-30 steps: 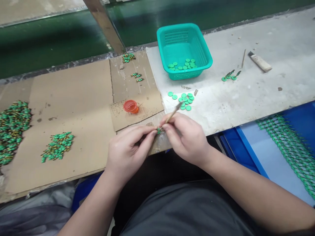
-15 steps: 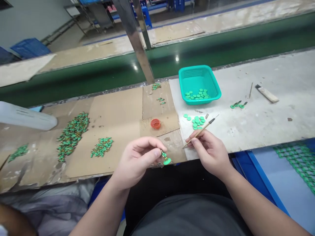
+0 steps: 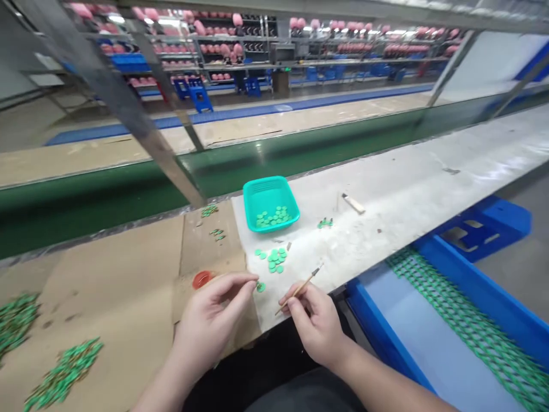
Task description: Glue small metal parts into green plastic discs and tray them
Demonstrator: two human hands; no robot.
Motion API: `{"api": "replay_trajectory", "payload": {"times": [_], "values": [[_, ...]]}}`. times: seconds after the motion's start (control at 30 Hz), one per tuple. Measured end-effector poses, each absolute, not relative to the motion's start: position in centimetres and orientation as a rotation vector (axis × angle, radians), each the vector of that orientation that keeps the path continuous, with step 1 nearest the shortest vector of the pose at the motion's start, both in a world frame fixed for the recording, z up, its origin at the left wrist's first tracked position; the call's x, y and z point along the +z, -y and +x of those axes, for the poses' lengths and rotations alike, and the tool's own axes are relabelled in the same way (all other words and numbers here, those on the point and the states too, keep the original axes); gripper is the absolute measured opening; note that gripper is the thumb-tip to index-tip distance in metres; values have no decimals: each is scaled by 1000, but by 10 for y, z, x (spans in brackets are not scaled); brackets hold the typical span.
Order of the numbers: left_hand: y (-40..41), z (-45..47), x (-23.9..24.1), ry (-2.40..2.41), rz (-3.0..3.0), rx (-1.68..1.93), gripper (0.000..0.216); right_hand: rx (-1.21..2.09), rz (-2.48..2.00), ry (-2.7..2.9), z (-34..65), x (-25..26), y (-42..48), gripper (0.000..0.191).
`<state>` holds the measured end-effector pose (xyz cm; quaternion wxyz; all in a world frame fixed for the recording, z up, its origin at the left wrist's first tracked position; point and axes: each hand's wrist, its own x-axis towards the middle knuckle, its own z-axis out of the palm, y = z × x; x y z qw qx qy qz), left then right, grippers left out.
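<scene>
A small green piece [image 3: 259, 286] is pinched by the left hand [image 3: 214, 320]; a thin brush [image 3: 299, 289] is held by the right hand [image 3: 315, 323], near loose green discs [image 3: 274, 258].

Teal mesh basket [image 3: 270, 201], green discs [image 3: 275, 258] at centre, orange-red cap [image 3: 201, 279], brown cardboard [image 3: 120, 274], blue bin [image 3: 433, 320] lower right, pink goods [image 3: 214, 17] along the top

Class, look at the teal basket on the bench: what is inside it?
The teal basket holds small green discs on its floor. Its near wall hides anything lying right against it.
</scene>
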<state>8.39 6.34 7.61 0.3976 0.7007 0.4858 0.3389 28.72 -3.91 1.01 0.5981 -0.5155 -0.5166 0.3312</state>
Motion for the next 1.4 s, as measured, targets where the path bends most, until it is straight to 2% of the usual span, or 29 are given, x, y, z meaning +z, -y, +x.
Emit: {"api": "replay_trajectory", "payload": {"times": [0.23, 0.4, 0.57, 0.67, 0.8, 0.9, 0.93, 1.03, 1.17, 1.23, 1.37, 1.4], "values": [[-125, 238, 44, -1141, 2029, 738, 34, 725, -1258, 1063, 333, 17, 71, 22], [-143, 283, 42, -1182, 2073, 661, 37, 754, -1253, 997, 345, 18, 79, 32], [-115, 252, 59, -1119, 1966, 640, 38, 837, -1264, 917, 354, 24, 80, 42], [-77, 211, 73, -992, 1847, 506, 43, 886, -1258, 905, 355, 32, 75, 41], [-29, 165, 79, -939, 1631, 386, 54, 905, -1227, 965, 341, 39, 70, 28], [-8, 146, 75, -1008, 1472, 467, 58, 655, -1269, 1113, 326, 32, 66, 13], [-2, 141, 74, -1028, 1426, 493, 60, 521, -1273, 1187, 321, 28, 64, 17], [13, 132, 70, -1059, 1330, 526, 65, 241, -1220, 1360, 308, 18, 56, 50], [25, 124, 66, -1109, 1320, 554, 66, 135, -1196, 1374, 294, 17, 38, 61], [23, 118, 64, -1139, 1372, 567, 64, 106, -1201, 1414, 291, 20, 27, 57], [-8, 103, 67, -1220, 1612, 528, 57, 136, -1304, 1596, 292, 25, 2, 17], [-21, 100, 68, -1257, 1696, 519, 54, 144, -1343, 1621, 294, 25, -5, 13]]}}
